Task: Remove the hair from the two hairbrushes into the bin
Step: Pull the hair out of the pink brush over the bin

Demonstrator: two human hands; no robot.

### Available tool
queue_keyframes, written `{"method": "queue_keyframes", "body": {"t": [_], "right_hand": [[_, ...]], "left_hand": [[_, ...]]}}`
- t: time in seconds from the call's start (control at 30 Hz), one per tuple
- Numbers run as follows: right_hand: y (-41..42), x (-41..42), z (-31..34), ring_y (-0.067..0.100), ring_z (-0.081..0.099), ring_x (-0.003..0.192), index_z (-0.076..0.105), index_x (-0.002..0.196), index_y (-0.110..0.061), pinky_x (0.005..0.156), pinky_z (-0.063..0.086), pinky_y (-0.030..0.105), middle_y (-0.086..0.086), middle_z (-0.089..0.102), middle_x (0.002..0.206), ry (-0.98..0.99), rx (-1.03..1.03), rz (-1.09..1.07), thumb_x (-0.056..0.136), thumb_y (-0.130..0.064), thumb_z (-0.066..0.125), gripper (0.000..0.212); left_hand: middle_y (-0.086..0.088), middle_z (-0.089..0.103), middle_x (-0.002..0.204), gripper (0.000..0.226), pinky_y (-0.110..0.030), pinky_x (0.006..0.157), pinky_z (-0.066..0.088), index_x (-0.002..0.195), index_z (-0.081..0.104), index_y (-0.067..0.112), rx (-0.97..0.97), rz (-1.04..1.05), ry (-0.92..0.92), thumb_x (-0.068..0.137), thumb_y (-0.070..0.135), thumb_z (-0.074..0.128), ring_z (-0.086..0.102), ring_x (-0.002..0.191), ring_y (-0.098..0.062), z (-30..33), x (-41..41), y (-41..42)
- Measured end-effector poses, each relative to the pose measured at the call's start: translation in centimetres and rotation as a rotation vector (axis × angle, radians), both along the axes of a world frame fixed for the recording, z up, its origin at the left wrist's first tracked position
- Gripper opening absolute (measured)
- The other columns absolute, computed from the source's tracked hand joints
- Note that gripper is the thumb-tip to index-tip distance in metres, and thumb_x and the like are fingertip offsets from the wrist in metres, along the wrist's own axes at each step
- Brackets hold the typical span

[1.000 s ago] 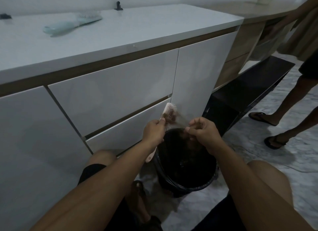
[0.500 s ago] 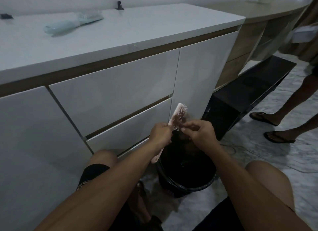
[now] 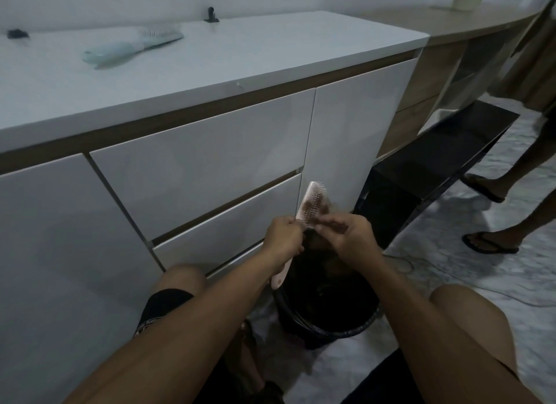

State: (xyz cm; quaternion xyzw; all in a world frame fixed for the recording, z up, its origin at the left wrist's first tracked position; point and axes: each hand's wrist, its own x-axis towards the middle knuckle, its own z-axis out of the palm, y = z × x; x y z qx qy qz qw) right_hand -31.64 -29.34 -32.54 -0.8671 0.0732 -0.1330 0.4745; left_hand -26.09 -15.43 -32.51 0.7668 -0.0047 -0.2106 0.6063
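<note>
My left hand (image 3: 284, 236) grips the handle of a pink hairbrush (image 3: 313, 200), held upright above a black bin (image 3: 328, 307) on the floor between my knees. A brown clump of hair (image 3: 311, 209) sits in the bristles. My right hand (image 3: 349, 238) pinches that clump at the brush's lower bristles. The handle's end (image 3: 278, 280) pokes out below my left wrist. A second, light blue hairbrush (image 3: 129, 45) lies on the white countertop (image 3: 240, 48) at the far left, untouched.
White cabinet drawers (image 3: 195, 169) stand right in front of me. A low black shelf (image 3: 436, 169) sits to the right of the bin. Another person's legs in sandals (image 3: 490, 244) stand on the marble floor at the right. A cable (image 3: 403, 262) trails by the bin.
My left hand raised the pink brush and turned its bristles toward my right hand. My right hand came up from over the bin and now pinches the hair on the brush.
</note>
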Motion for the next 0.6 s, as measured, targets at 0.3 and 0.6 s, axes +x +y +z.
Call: {"method": "queue_keyframes", "body": {"t": [0.3, 0.6], "right_hand": [[-0.95, 0.27, -0.1, 0.014, 0.07, 0.079, 0.079, 0.089, -0.014, 0.08, 0.06, 0.035, -0.001, 0.075, 0.083, 0.19, -0.097, 0.032, 0.081, -0.012, 0.074, 0.009], [-0.82, 0.09, 0.13, 0.025, 0.054, 0.049, 0.064, 0.06, 0.005, 0.056, 0.052, 0.036, 0.027, 0.06, 0.058, 0.113, 0.093, -0.066, 0.077, -0.037, 0.076, 0.047]], "left_hand": [[-0.012, 0.06, 0.071, 0.028, -0.029, 0.053, 0.043, 0.075, 0.062, 0.011, -0.021, 0.068, 0.028, 0.097, 0.016, 0.046, 0.054, 0.057, -0.022, 0.1, 0.8, 0.28], [-0.009, 0.06, 0.071, 0.027, -0.029, 0.055, 0.041, 0.083, 0.066, 0.008, -0.025, 0.034, 0.035, 0.092, 0.029, 0.052, 0.055, 0.061, -0.021, 0.52, -0.07, 0.31]]}}
